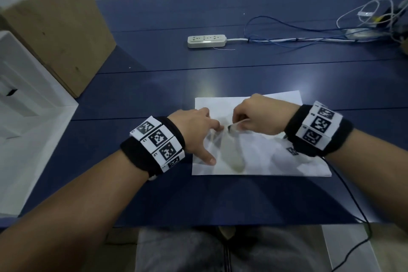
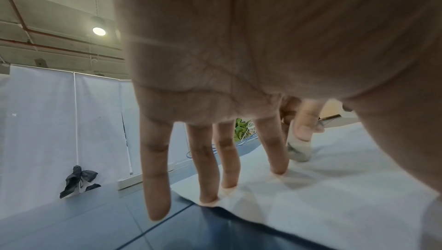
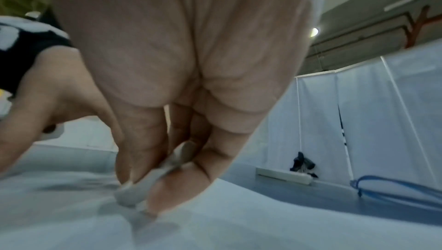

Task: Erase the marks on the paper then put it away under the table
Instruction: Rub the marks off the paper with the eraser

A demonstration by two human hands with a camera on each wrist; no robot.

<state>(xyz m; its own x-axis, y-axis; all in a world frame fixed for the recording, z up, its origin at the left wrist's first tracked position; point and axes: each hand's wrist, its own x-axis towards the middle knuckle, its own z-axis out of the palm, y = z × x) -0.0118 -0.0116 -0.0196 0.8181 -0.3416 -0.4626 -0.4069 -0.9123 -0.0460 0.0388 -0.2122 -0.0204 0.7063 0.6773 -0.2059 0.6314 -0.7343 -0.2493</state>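
Observation:
A white sheet of paper point(image 1: 271, 157) lies flat on the blue table point(image 1: 154, 86) near its front edge. My left hand point(image 1: 198, 132) presses straight, spread fingers point(image 2: 275, 152) on the paper's left part, holding it down. My right hand point(image 1: 256, 117) pinches a small white eraser point(image 3: 143, 188) between thumb and fingers, its worn grey tip touching the paper point(image 3: 239, 225) close to my left index finger. The eraser point(image 2: 299, 150) also shows in the left wrist view. Any marks under the hands are hidden.
A white power strip point(image 1: 206, 41) lies further back, with blue and white cables point(image 1: 309, 28) running to the right rear. A cardboard box point(image 1: 57, 28) and a white box point(image 1: 24, 86) stand at the left. A black cable point(image 1: 353, 201) hangs off the front edge.

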